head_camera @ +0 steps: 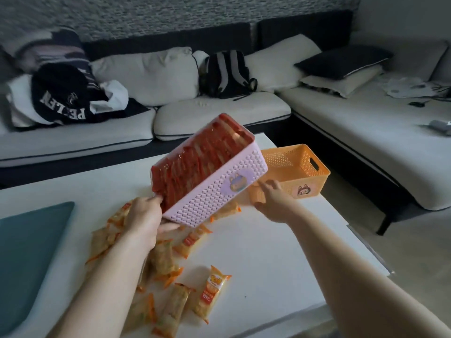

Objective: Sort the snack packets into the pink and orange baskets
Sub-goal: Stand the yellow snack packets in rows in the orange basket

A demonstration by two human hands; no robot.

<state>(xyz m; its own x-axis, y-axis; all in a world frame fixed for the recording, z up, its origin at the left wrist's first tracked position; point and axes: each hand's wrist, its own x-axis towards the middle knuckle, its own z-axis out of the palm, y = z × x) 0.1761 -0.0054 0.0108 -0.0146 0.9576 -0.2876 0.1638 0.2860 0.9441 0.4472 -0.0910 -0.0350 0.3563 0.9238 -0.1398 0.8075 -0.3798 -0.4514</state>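
Observation:
My left hand (144, 217) grips the near end of the pink basket (219, 189) and holds it tilted in the air over the white table (268, 252). Several red snack packets (195, 162) lie packed inside it. My right hand (271, 198) is under the basket's right side with fingers loosely curled, near the orange basket (295, 167), which stands with nothing visible inside at the table's far right. Several orange-trimmed snack packets (210, 293) lie scattered on the table below my left arm.
A teal mat (26, 259) lies at the table's left. A white and dark corner sofa (219, 113) with cushions, clothes and a backpack (225, 73) runs behind and to the right. The table's right edge drops to the floor.

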